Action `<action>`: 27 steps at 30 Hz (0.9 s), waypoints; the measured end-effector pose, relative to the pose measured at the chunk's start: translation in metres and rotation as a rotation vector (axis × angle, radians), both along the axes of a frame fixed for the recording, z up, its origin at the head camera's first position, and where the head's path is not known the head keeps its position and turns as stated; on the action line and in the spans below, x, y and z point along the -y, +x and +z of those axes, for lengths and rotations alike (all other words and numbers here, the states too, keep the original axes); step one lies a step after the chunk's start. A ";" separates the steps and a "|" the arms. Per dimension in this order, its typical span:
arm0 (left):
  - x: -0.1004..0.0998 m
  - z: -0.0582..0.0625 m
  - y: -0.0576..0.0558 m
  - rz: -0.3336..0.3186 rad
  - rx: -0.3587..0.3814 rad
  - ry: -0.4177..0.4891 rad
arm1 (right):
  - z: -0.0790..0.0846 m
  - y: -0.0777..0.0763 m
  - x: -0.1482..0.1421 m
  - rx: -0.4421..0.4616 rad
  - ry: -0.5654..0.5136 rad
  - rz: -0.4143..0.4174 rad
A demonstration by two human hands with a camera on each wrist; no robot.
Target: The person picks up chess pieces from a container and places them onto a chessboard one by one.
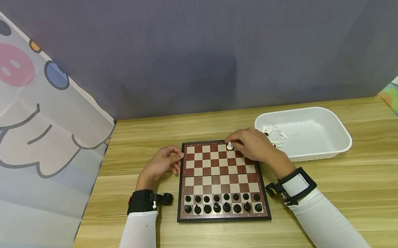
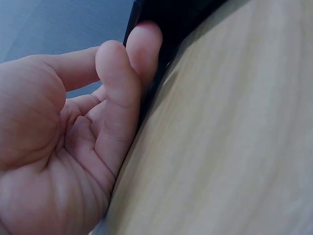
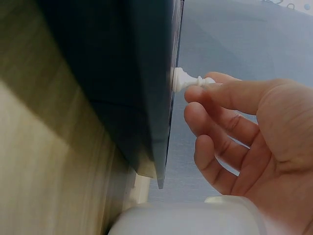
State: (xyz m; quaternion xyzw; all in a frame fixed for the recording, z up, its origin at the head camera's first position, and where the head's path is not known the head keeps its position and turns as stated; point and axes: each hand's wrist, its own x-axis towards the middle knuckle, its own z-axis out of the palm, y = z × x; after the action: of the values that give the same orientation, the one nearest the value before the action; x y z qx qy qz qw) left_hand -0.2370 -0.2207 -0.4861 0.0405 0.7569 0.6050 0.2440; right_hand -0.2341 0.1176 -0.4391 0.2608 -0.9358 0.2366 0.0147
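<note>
A folding chessboard (image 1: 216, 180) with red and cream squares lies on the table, black chess pieces (image 1: 217, 207) lined up in two rows along its near side. At the far row, my right hand (image 1: 253, 144) pinches a white chess piece (image 3: 184, 81) by its top between thumb and fingertips. The piece's base meets the board's surface, while its head is partly hidden by the fingers. My left hand (image 1: 160, 164) holds the board's left edge near the far corner, its curled fingertips against the dark side in the left wrist view.
Right of the board stands a white plastic tray (image 1: 324, 151) with several white chess pieces (image 1: 279, 139) at its left end. The wooden table (image 1: 382, 181) meets a grey wall panel (image 1: 187, 55) at the back. A cartoon-printed curtain (image 1: 2, 174) hangs along the left side.
</note>
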 end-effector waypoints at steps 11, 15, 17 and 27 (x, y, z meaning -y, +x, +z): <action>0.001 -0.001 0.001 -0.005 -0.002 0.000 | 0.011 0.003 -0.003 0.006 -0.056 -0.032; 0.001 -0.001 0.000 0.005 0.008 0.003 | 0.016 0.002 -0.009 -0.012 -0.063 -0.030; 0.001 0.000 0.000 0.011 0.013 0.006 | 0.018 0.001 -0.012 -0.018 -0.073 -0.034; 0.000 -0.001 -0.001 0.002 -0.005 0.000 | 0.025 -0.006 -0.044 -0.070 -0.119 -0.097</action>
State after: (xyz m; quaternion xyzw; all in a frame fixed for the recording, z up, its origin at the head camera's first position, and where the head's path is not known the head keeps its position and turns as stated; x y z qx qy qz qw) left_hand -0.2378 -0.2208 -0.4868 0.0412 0.7574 0.6052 0.2416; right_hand -0.2404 0.1612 -0.4137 0.2219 -0.9306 0.2814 0.0741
